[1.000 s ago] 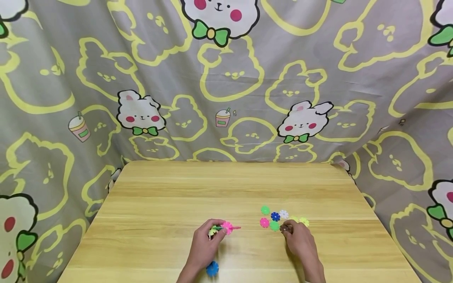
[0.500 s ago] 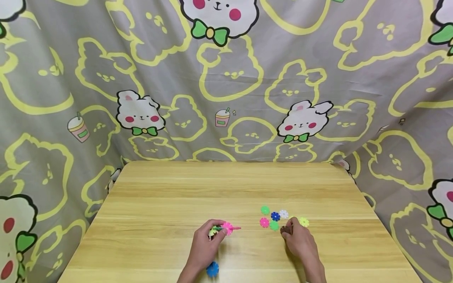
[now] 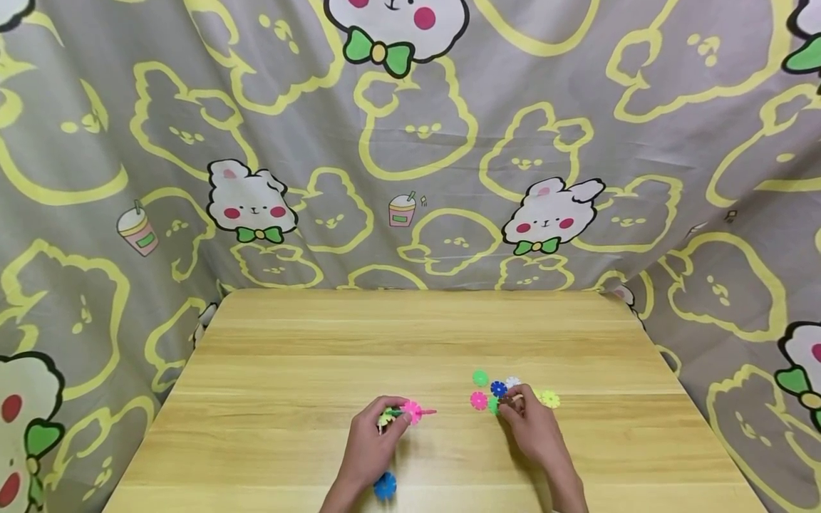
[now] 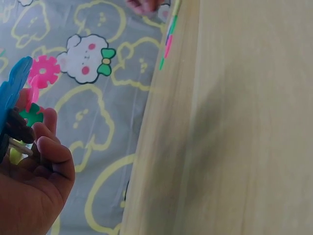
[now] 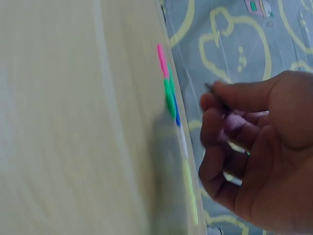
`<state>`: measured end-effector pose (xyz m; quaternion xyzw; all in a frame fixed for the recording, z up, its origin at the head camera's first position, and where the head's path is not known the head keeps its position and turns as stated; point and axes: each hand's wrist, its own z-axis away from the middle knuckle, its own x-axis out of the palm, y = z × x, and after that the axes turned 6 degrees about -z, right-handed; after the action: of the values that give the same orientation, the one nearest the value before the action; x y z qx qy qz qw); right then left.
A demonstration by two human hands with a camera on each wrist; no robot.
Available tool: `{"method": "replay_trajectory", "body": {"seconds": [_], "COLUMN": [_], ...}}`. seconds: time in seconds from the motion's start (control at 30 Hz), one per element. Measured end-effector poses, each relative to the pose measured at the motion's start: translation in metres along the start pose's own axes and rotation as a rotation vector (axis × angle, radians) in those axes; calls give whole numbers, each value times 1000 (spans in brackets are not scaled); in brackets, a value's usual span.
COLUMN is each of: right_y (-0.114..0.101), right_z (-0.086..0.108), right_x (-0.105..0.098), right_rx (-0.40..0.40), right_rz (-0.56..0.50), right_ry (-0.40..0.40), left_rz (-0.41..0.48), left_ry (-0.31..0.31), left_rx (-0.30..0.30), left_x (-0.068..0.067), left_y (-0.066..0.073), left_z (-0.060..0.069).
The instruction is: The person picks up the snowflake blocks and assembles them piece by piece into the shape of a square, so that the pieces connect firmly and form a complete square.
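- With the left hand (image 3: pixel 375 434), gripping a joined cluster of small notched plastic discs (image 3: pixel 410 412): showing a bright pink disc (image 4: pixel 45 71), a second pink disc (image 3: pixel 428 411) edge-on beside it, a dark green disc (image 4: pixel 33 115) and a pale yellow-green disc (image 3: pixel 385 419) close to the palm.
- Near the left wrist, a round sky-blue notched disc (image 3: pixel 385 486), just beside a dark brown piece (image 4: pixel 19 127) in the left wrist view. Cannot tell of any join to the cluster.
- With the right hand (image 3: pixel 535 427), pinching a thin brown notched disc (image 3: pixel 507 400) between thumb and forefinger, remaining fingers bent toward the palm.
- Around that pinch, on the pale wood-grained surface (image 3: pixel 276 399): a light green disc (image 3: pixel 480 378), a loose pink disc (image 3: pixel 478 400), a dark blue disc (image 3: pixel 499 388) just beside a white disc (image 3: pixel 512 382), another light green disc (image 3: pixel 493 405) partly covered, and a yellow disc (image 3: pixel 550 398) to the right.
- Between cluster and loose discs, a broad stretch of wood grain, with both hands well apart.
- Far edge along a grey rabbit-print curtain (image 3: pixel 333 135), well beyond both hands; side edges well apart too.
- Tightest room around the right hand.
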<state>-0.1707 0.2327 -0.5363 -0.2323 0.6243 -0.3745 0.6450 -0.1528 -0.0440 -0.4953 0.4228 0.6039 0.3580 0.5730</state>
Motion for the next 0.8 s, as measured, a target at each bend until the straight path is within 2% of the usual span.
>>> {"method": "replay_trajectory", "body": {"seconds": [0.23, 0.4, 0.53, 0.8], "right_y": [-19, -31, -39, -50], "right_z": [5, 9, 12, 20], "right_x": [15, 23, 28, 34], "right_rx": [-37, -45, -44, -96], "right_rz": [-318, -514, -576, -612], "right_ry": [-64, -133, -195, -315], "left_rz": [-4, -45, -34, -36], "left_ry": [17, 36, 19, 0], "left_rx": [17, 3, 11, 48], "left_x": [0, 7, 10, 9], "left_y": [0, -15, -28, -34], "left_z": [1, -3, -5, -6]}}
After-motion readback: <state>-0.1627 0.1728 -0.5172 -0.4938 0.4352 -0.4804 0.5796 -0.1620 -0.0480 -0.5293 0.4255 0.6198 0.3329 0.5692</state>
